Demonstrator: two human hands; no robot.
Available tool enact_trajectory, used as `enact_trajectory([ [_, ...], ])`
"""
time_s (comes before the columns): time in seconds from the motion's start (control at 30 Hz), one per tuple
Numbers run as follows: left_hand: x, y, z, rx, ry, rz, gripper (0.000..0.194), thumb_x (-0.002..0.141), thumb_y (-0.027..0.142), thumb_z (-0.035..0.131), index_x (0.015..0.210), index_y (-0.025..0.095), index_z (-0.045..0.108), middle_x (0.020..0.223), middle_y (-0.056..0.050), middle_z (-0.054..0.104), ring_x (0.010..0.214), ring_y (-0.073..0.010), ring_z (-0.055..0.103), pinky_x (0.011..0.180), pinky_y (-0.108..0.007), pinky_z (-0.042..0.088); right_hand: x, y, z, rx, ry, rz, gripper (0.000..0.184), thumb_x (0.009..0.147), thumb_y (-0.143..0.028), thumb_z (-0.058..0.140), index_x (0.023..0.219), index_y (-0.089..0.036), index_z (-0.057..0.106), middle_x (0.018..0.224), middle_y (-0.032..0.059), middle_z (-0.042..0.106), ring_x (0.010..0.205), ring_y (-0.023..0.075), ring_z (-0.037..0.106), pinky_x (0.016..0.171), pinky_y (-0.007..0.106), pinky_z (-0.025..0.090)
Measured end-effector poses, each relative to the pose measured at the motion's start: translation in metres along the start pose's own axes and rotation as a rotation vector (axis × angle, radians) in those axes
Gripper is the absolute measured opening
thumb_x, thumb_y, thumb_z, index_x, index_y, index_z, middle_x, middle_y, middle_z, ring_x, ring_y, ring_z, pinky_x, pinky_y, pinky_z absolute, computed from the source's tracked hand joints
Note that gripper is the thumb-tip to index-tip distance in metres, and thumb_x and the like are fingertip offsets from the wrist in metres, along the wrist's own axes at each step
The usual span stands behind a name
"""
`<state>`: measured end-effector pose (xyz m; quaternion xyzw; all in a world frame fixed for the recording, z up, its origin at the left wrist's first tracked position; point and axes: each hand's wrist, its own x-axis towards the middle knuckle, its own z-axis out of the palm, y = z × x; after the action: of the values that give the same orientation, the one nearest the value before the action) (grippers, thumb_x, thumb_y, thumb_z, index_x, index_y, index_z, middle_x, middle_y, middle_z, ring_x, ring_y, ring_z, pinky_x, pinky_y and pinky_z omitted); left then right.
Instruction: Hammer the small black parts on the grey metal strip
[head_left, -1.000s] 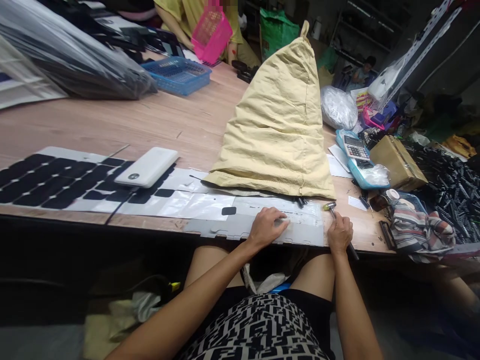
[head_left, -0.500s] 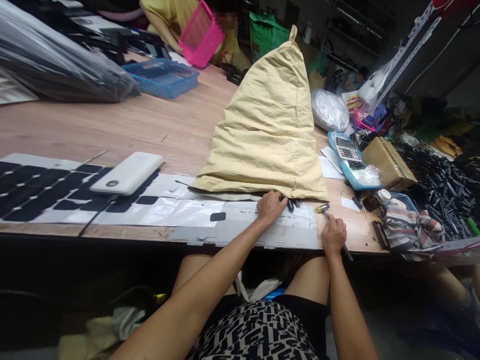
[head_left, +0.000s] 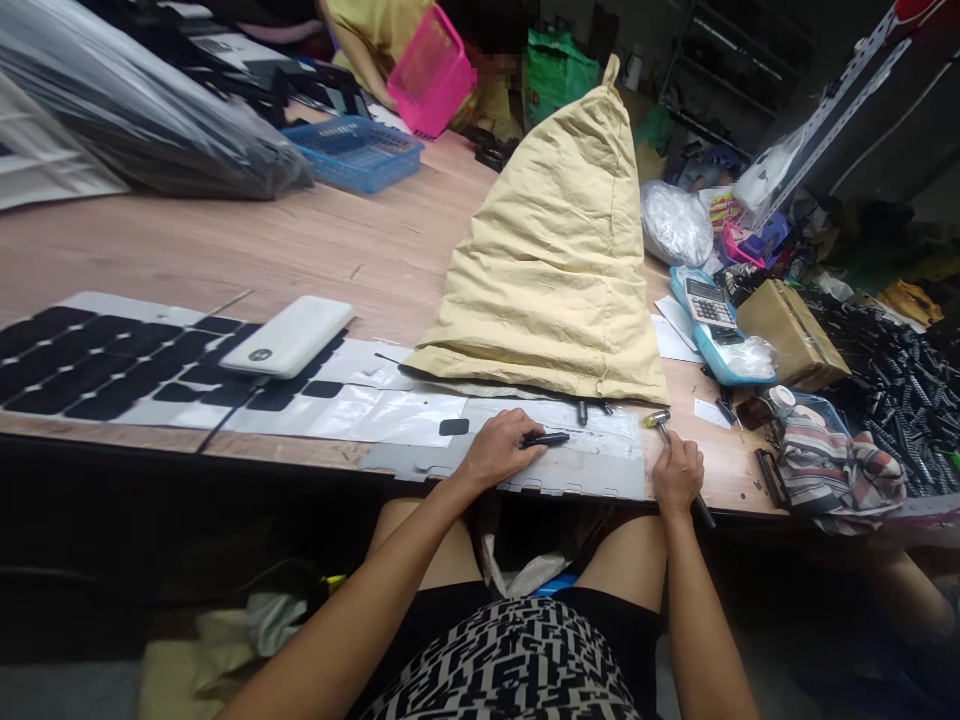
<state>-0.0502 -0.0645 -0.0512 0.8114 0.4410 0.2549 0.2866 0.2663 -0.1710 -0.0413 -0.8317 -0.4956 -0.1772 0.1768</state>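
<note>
My left hand [head_left: 499, 450] is closed on a short black cylindrical part [head_left: 547, 438], just over the pale sheet [head_left: 577, 465] along the table's front edge. Its exact kind does not show. Small black parts [head_left: 583, 412] like it lie by the hem of an upright yellow cloth cover [head_left: 555, 270]. My right hand [head_left: 679, 472] is wrapped round the handle of a small hammer [head_left: 658, 420]. The hammer's head, with a yellowish face, points away from me near the sheet's right edge, and its dark handle end sticks out below the hand.
On the left a white power bank [head_left: 289, 338] rests on black-patterned sheets [head_left: 97, 360]. A blue basket [head_left: 360, 155] stands farther back, where a person holds a pink basket [head_left: 431, 75]. To the right are a calculator [head_left: 709, 305], a cardboard box [head_left: 791, 335] and a striped cloth [head_left: 832, 460].
My left hand has come back from the cover's hem toward me and left, bringing a black part with it. My right hand keeps hold of the hammer. The view has shifted slightly.
</note>
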Motion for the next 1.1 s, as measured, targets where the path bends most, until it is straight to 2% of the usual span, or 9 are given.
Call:
enact_trajectory([
  [0.17, 0.009, 0.005, 0.005, 0.031, -0.01, -0.032, 0.025, 0.079, 0.04, 0.072, 0.099, 0.025, 0.076, 0.094, -0.004, 0.069, 0.097, -0.0266, 0.059, 0.088, -0.041, 0.043, 0.002, -0.002, -0.003, 0.011, -0.019, 0.021, 0.038, 0.094, -0.02, 0.047, 0.122, -0.024, 0.071, 0.098, 0.0079, 0.06, 0.087, 0.0219, 0.049, 0.078, 0.034, 0.037],
  [0.37, 0.011, -0.003, 0.005, -0.029, -0.013, -0.016, 0.028, 0.077, 0.037, 0.075, 0.103, 0.026, 0.077, 0.089, -0.002, 0.069, 0.094, -0.0243, 0.058, 0.089, -0.038, 0.043, 0.003, -0.003, -0.002, 0.011, -0.004, 0.079, 0.037, 0.093, -0.025, 0.049, 0.121, -0.02, 0.072, 0.102, 0.0109, 0.062, 0.09, 0.024, 0.05, 0.079, 0.036, 0.038],
  [0.57, 0.012, -0.009, 0.004, -0.095, 0.013, -0.01, 0.024, 0.074, 0.034, 0.076, 0.096, 0.023, 0.076, 0.091, -0.003, 0.069, 0.095, -0.0235, 0.058, 0.088, -0.036, 0.045, 0.006, -0.004, -0.016, 0.128, -0.089, 0.08, 0.035, 0.092, -0.022, 0.047, 0.114, -0.018, 0.074, 0.099, 0.0105, 0.063, 0.094, 0.0246, 0.054, 0.082, 0.036, 0.043],
  [0.7, 0.013, -0.011, 0.005, -0.118, 0.026, -0.001, 0.02, 0.076, 0.034, 0.075, 0.093, 0.023, 0.077, 0.09, -0.003, 0.068, 0.095, -0.0234, 0.058, 0.086, -0.036, 0.046, -0.013, -0.031, -0.041, 0.406, -0.091, 0.044, 0.037, 0.096, -0.031, 0.045, 0.12, -0.019, 0.071, 0.105, 0.0097, 0.066, 0.096, 0.0221, 0.061, 0.085, 0.034, 0.049],
  [0.83, 0.012, -0.01, 0.005, -0.102, 0.011, -0.015, 0.02, 0.076, 0.034, 0.077, 0.094, 0.025, 0.078, 0.09, -0.003, 0.069, 0.094, -0.023, 0.057, 0.086, -0.036, 0.045, -0.041, -0.078, -0.061, 0.718, -0.25, -0.12, 0.033, 0.098, -0.031, 0.049, 0.121, -0.02, 0.07, 0.104, 0.0083, 0.069, 0.093, 0.0191, 0.064, 0.082, 0.032, 0.053],
  [0.97, 0.013, -0.006, 0.004, -0.106, -0.001, -0.035, 0.021, 0.076, 0.032, 0.077, 0.095, 0.026, 0.079, 0.095, -0.002, 0.072, 0.097, -0.0234, 0.057, 0.089, -0.038, 0.044, -0.052, -0.112, -0.064, 0.793, -0.329, -0.245, 0.037, 0.099, -0.025, 0.049, 0.13, -0.021, 0.067, 0.1, 0.0066, 0.069, 0.087, 0.0164, 0.063, 0.079, 0.029, 0.054],
  [1.1, 0.014, -0.003, 0.003, -0.091, 0.0, -0.064, 0.019, 0.075, 0.032, 0.077, 0.093, 0.027, 0.078, 0.098, -0.002, 0.073, 0.096, -0.0234, 0.058, 0.091, -0.039, 0.044, -0.051, -0.126, -0.061, 0.776, -0.276, -0.315, 0.039, 0.099, -0.018, 0.045, 0.13, -0.024, 0.068, 0.097, 0.0051, 0.067, 0.088, 0.0155, 0.063, 0.082, 0.028, 0.053],
])
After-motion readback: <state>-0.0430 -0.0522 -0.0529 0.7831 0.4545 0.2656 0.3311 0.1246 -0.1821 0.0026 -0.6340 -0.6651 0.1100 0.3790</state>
